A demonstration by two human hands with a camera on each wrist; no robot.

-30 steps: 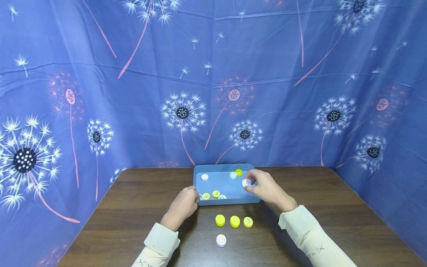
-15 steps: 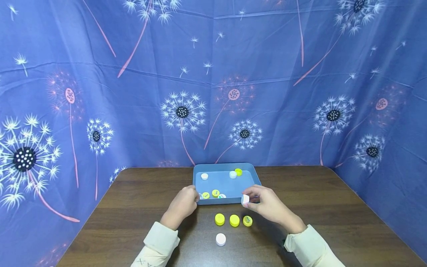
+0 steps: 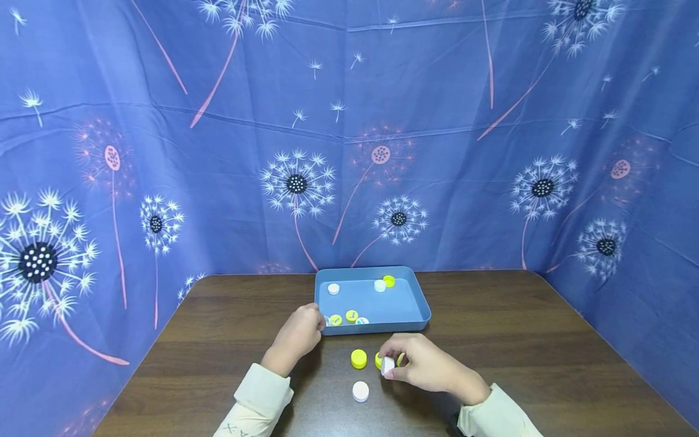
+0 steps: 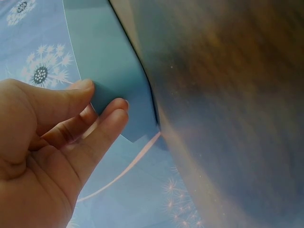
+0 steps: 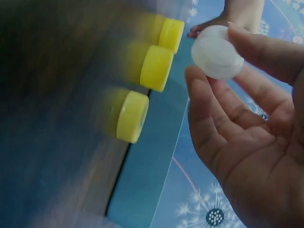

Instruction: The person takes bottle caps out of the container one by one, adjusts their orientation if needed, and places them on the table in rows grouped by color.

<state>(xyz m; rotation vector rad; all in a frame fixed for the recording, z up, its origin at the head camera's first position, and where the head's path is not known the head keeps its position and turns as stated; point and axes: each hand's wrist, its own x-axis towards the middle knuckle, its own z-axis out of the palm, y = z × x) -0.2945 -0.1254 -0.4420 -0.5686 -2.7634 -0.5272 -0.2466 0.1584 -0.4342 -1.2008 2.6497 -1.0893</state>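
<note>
My left hand (image 3: 297, 337) holds the front left corner of a blue tray (image 3: 390, 309); in the left wrist view, thumb and fingers pinch its wall (image 4: 111, 61). Over the table in front of the tray, my right hand (image 3: 426, 364) pinches a white bottle cap (image 3: 388, 366) between thumb and fingers, tilted on its side. Below that hand are yellow bottle caps, a middle one (image 3: 378, 360) and a right one (image 3: 401, 359), both partly hidden. Left of them lies another yellow cap (image 3: 358, 359). A second white cap (image 3: 360, 391) rests nearer the front.
Inside the tray lie a white cap (image 3: 334, 289) at the back left, a white cap (image 3: 380, 285) beside a yellow cap (image 3: 389, 281) at the back, and several caps along the front wall. A blue dandelion-print cloth (image 3: 349, 152) hangs behind the brown table (image 3: 229, 340).
My right hand has carried the white cap out of the tray, over its front wall and toward me, to above the yellow caps. The left hand stays at the tray corner.
</note>
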